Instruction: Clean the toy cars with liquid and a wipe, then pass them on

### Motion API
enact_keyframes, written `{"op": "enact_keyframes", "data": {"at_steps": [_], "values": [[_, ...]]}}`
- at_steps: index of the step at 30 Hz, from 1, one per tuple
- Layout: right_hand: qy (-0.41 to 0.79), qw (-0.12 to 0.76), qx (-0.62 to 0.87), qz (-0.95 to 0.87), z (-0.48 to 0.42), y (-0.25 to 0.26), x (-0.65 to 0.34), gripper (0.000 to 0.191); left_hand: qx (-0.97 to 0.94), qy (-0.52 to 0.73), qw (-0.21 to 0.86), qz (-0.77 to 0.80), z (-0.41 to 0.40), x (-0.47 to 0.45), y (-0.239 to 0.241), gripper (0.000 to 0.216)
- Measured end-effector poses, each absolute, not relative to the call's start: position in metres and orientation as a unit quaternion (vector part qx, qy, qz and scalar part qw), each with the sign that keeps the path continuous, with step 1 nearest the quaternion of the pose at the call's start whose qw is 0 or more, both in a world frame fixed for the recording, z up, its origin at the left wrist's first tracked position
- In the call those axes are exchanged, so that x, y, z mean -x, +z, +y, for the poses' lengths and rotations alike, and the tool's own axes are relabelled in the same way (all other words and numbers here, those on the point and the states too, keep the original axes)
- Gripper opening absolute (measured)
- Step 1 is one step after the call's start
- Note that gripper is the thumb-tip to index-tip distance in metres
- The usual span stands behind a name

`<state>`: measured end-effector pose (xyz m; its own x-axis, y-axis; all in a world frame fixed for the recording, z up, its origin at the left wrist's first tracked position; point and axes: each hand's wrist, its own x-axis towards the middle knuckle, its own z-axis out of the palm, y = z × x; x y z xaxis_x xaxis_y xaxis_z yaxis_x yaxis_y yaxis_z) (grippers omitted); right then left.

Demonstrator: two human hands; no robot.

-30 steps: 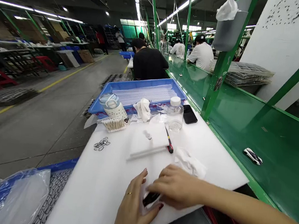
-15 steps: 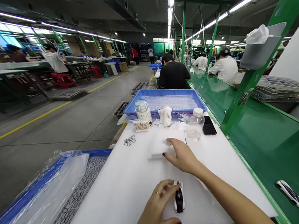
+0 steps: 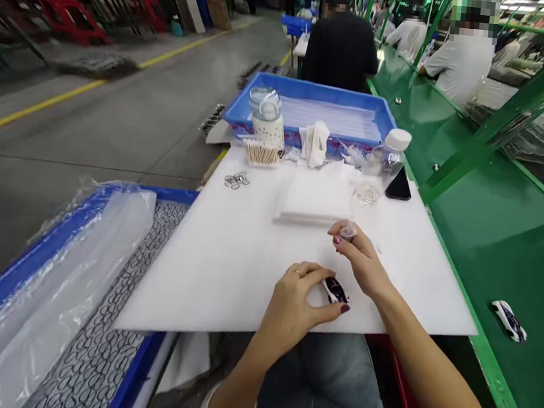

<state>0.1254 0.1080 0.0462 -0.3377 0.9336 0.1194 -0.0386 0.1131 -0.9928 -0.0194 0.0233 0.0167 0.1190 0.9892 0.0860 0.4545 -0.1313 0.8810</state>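
My left hand (image 3: 297,299) has its thumb and fingers closed round the two ends of a small white and dark toy car (image 3: 335,291), near the front edge of the white work surface (image 3: 207,275). The car is angled on or just above the board; which of these I cannot tell. Just beyond it, my right hand (image 3: 366,261) pinches a small translucent cup-like piece (image 3: 347,231). Past that hand lies a white foam pad (image 3: 315,198). A clear bottle with a white cap (image 3: 385,167) stands to its right.
A blue tray (image 3: 312,89) stands at the back, behind cotton swabs (image 3: 262,154), a patterned cup (image 3: 267,123) and crumpled tissue (image 3: 314,144). Black rings (image 3: 237,180) lie left, a phone (image 3: 399,185) right. Another toy car (image 3: 509,320) rests on the green conveyor (image 3: 531,254). A person (image 3: 340,44) sits ahead.
My right hand has drawn back from the foam pad toward the car with the small translucent piece. My left hand has gripped the car and turned it. The view has tipped downward.
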Motion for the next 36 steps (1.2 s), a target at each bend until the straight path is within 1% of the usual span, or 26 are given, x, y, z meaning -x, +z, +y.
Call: {"op": "enact_keyframes", "data": {"at_steps": [2, 4, 6, 10, 17, 22, 36], "values": [[0.598, 0.447, 0.367, -0.555, 0.097, 0.044, -0.128, 0.043, -0.635, 0.381, 0.374, 0.558, 0.025, 0.017, 0.017, 0.034], [0.637, 0.486, 0.298, -0.519, 0.089, 0.053, -0.129, 0.061, -0.618, 0.394, 0.377, 0.565, 0.027, 0.015, 0.017, 0.030], [0.665, 0.509, 0.230, -0.495, 0.082, 0.066, -0.127, 0.068, -0.608, 0.406, 0.373, 0.572, 0.029, 0.014, 0.016, 0.028], [0.696, 0.517, 0.196, -0.458, 0.074, 0.079, -0.119, 0.068, -0.605, 0.422, 0.358, 0.573, 0.029, 0.014, 0.013, 0.025], [0.700, 0.535, 0.203, -0.427, 0.076, 0.069, -0.115, 0.065, -0.617, 0.435, 0.334, 0.564, 0.028, 0.016, 0.009, 0.025], [0.689, 0.537, 0.223, -0.434, 0.075, 0.071, -0.113, 0.065, -0.620, 0.438, 0.325, 0.564, 0.027, 0.015, 0.009, 0.025], [0.636, 0.578, 0.270, -0.435, 0.068, 0.075, -0.106, 0.069, -0.626, 0.432, 0.312, 0.570, 0.028, 0.015, 0.010, 0.026]]}}
